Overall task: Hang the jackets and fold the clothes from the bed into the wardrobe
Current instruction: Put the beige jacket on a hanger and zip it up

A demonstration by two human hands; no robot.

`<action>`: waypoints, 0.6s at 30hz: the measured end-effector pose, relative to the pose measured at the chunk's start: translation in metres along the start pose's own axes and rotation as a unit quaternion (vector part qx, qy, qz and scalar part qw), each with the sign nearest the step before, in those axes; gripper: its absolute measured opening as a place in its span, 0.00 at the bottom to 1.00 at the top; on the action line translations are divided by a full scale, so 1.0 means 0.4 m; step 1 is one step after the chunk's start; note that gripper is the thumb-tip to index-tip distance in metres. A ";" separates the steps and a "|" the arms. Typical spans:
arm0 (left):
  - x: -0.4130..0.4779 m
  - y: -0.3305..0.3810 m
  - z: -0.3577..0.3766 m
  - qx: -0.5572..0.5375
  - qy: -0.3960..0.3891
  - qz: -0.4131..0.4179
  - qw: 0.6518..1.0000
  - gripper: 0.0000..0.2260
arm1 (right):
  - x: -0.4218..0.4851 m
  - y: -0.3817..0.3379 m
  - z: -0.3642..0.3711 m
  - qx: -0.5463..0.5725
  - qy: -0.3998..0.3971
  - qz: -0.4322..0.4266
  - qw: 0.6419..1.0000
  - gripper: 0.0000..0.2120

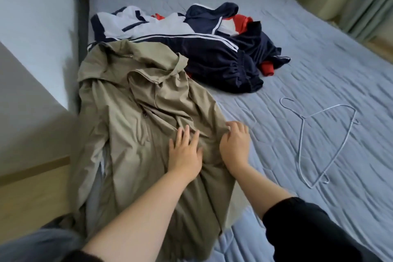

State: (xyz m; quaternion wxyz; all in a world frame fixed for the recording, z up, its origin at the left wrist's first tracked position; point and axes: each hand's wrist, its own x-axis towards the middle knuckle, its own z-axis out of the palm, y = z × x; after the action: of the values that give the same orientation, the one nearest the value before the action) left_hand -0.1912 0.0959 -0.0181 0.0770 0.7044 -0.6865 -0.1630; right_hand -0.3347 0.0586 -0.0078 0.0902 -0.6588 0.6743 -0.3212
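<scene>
wall side: white wall [32,27] and dark bed frame [83,17] run tight along the bed's left edge, no gap showing
khaki jacket [138,117]: spread flat on the mattress [297,59] near its left edge, hood toward the headboard, hem cut off by the bottom of frame
left hand [187,155]: flat on the jacket front, fingers straight and spread, pressing, gripping nothing
right hand [235,144]: on the jacket's right edge, fingers curled over the fabric; looks like it grasps that edge, fingertips partly hidden by the cloth
clothes pile [202,49]: navy, white and red garments heaped just behind the khaki jacket, touching its hood; cannot tell how many pieces
open room: bare grey-blue sheet right of the hands and pile
wire hanger [314,144]: lies flat on the sheet, right of the right hand, apart from both garments, hook toward the pile
right edge: mattress side runs to the frame's corner; cream panel and pale curtain [372,6] beyond, blurred
</scene>
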 end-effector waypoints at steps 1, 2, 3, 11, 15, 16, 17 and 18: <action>-0.005 0.035 0.008 -0.003 -0.013 0.031 0.999 0.26 | 0.002 0.035 -0.015 -0.022 -0.001 0.053 0.998 0.16; -0.011 0.070 0.017 -0.003 -0.033 0.060 0.998 0.26 | 0.003 0.075 -0.029 -0.049 -0.020 0.120 0.991 0.19; -0.017 0.103 0.027 0.000 -0.055 0.084 0.995 0.26 | 0.002 0.117 -0.042 -0.079 -0.043 0.187 0.978 0.22; -0.049 0.174 0.080 0.057 -0.174 0.116 0.976 0.26 | -0.017 0.322 -0.147 -0.123 -0.074 0.439 0.887 0.34; -0.055 0.154 0.086 0.071 -0.179 0.112 0.975 0.26 | -0.006 0.312 -0.144 -0.029 -0.038 0.438 0.898 0.28; -0.057 0.150 0.086 0.070 -0.179 0.113 0.975 0.26 | -0.003 0.301 -0.140 0.008 -0.043 0.436 0.899 0.24; -0.056 0.145 0.084 0.067 -0.179 0.115 0.975 0.26 | -0.001 0.286 -0.135 0.038 -0.055 0.433 0.899 0.20; -0.055 0.139 0.080 0.062 -0.180 0.119 0.975 0.26 | 0.002 0.267 -0.130 0.057 -0.067 0.434 0.896 0.17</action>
State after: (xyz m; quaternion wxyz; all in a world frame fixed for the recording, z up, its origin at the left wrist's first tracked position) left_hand -0.2546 0.1190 -0.0269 -0.0730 0.5805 -0.7766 -0.2338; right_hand -0.4519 0.0660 -0.0262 0.3032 -0.3139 0.8662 -0.2434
